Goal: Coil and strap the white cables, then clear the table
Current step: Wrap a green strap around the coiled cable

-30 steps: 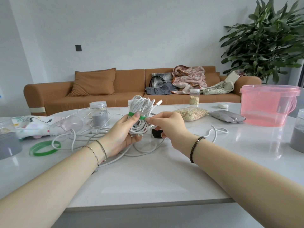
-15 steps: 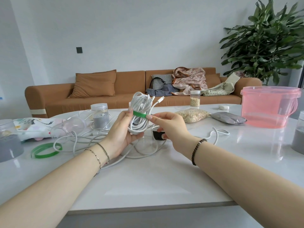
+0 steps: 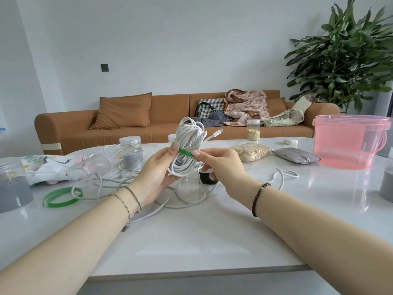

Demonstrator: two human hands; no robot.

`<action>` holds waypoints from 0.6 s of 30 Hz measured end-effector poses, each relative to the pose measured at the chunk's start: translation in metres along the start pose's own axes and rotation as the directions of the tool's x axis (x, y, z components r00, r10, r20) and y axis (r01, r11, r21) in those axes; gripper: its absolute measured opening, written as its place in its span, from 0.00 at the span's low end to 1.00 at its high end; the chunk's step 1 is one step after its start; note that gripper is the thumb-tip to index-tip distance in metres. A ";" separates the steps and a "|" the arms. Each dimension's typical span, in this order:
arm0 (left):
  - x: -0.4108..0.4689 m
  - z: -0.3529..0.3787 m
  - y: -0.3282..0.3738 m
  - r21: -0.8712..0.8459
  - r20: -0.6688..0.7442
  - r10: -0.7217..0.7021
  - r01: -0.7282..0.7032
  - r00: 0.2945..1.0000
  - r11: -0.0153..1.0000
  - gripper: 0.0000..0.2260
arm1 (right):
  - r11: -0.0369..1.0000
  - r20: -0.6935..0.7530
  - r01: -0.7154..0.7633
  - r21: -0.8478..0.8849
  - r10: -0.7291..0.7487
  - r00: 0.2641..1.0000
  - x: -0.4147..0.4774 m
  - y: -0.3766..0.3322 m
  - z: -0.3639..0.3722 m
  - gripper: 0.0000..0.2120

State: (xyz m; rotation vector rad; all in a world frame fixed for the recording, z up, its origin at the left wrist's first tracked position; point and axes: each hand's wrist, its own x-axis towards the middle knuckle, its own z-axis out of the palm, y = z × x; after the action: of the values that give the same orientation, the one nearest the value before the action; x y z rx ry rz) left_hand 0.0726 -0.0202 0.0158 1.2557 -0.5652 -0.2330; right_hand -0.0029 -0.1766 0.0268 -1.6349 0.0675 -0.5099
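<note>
A coiled white cable (image 3: pixel 188 137) stands upright above the white table (image 3: pixel 191 241), bound at its middle by a green strap (image 3: pixel 184 151). My left hand (image 3: pixel 155 173) grips the coil from the left, thumb on the strap. My right hand (image 3: pixel 223 167) pinches the strap's right end with thumb and forefinger. A plug end (image 3: pixel 217 133) sticks out to the right of the coil. More loose white cable (image 3: pixel 119 182) lies tangled on the table behind my hands, and another loop (image 3: pixel 282 176) lies to the right.
A green strap ring (image 3: pixel 61 197) lies at left. Jars of grey powder (image 3: pixel 130 152) (image 3: pixel 11 186), an overturned clear jar (image 3: pixel 91 169), a printed cloth (image 3: pixel 49 165), a small black object (image 3: pixel 207 178), grain bag (image 3: pixel 251 151), grey bag (image 3: pixel 296 155) and pink bucket (image 3: pixel 348 141) stand around.
Both hands have lifted the coil slightly and tilted it. The green strap now lies snug across the coil's middle with my right fingertips pinching its end.
</note>
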 end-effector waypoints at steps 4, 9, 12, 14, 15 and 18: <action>0.000 0.003 -0.002 -0.004 -0.015 -0.023 0.023 1.000 1.000 0.24 | 0.999 -0.007 -0.005 0.051 0.005 1.000 -0.001 -0.001 0.000 0.12; 0.000 0.003 -0.003 -0.036 -0.018 -0.010 0.010 1.000 0.999 0.25 | 0.997 0.031 -0.040 0.068 0.037 0.999 0.000 -0.001 0.003 0.13; -0.001 0.005 -0.006 0.006 -0.007 -0.004 0.004 1.000 1.000 0.25 | 0.999 0.069 -0.038 -0.010 0.038 0.997 -0.003 0.000 0.005 0.12; -0.001 0.005 -0.008 0.039 -0.013 0.007 -0.006 1.000 0.999 0.25 | 1.000 0.071 -0.024 -0.017 0.025 0.997 -0.003 0.001 0.004 0.10; 0.001 0.004 -0.008 0.063 -0.025 0.017 -0.015 1.000 0.998 0.25 | 1.000 0.073 -0.015 -0.019 0.016 0.997 -0.002 0.001 0.003 0.10; 0.003 0.000 -0.007 0.156 -0.036 0.045 -0.039 0.998 0.987 0.25 | 0.999 0.092 0.006 -0.039 -0.002 0.996 0.001 0.000 0.000 0.12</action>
State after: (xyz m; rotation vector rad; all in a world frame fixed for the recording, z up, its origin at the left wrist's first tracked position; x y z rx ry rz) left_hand 0.0759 -0.0235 0.0098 1.3943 -0.5835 -0.1305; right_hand -0.0021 -0.1766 0.0273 -1.6954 0.0059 -0.4382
